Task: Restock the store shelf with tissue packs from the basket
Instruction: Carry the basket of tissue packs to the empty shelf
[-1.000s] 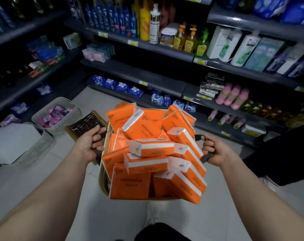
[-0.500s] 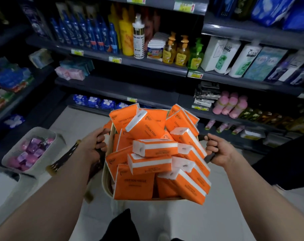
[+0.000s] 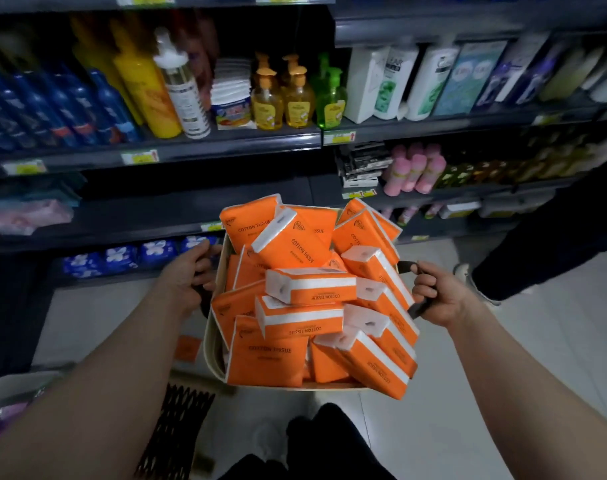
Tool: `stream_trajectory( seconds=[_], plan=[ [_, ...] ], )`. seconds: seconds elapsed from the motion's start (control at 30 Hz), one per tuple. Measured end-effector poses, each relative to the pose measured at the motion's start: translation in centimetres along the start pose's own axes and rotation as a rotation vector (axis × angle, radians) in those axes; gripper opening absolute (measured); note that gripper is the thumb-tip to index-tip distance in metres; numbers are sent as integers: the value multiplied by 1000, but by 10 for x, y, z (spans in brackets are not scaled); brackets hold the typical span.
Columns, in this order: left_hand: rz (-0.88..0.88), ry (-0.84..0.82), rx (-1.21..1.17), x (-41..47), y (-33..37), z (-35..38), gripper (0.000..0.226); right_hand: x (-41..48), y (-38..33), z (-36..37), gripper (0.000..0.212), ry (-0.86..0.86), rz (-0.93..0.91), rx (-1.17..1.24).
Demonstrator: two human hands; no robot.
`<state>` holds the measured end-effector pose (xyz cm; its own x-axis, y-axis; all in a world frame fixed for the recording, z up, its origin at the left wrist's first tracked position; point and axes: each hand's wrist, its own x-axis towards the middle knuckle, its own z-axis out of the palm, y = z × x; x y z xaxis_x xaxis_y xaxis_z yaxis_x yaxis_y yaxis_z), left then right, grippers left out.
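Observation:
A cream basket [image 3: 214, 355] is heaped with several orange and white tissue packs [image 3: 309, 285] marked "COTTON TISSUE". I hold it in the air in front of me. My left hand [image 3: 187, 275] is closed on its left handle and my right hand [image 3: 437, 296] is closed on its dark right handle. Straight ahead is a dark store shelf [image 3: 163, 209] whose middle board is bare between some pink packs at the left and the upright at the right. The basket's far rim overlaps the front edge of that shelf in the picture.
Bottles of soap and lotion [image 3: 284, 98] fill the shelf above. Blue packs [image 3: 139, 252] line the bottom shelf. On the floor at lower left stand a white basket [image 3: 7, 393] and a dark mesh mat [image 3: 177, 431]. Another person's dark leg [image 3: 551, 244] stands at the right.
I have walked closer to the shelves and turned to face them, still carrying the basket in both hands. The floor baskets have slid to the lower left of the view.

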<state>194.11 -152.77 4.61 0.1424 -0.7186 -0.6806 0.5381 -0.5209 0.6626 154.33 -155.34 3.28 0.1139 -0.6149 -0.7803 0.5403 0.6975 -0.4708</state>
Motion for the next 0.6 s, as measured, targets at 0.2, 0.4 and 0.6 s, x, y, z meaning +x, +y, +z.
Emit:
stream_trajectory(
  seconds=[0.2,0.4,0.6],
  plan=[
    [-34,1,85,55,14,42,29,28,-19,-10,31,67,-1,83],
    [-84,-9,141,101,19,88,28,48,-47,-21,32,123,-18,149],
    [-127,-64,190,148,22,120,29,66,-65,-31,31,176,-43,222]
  ],
)
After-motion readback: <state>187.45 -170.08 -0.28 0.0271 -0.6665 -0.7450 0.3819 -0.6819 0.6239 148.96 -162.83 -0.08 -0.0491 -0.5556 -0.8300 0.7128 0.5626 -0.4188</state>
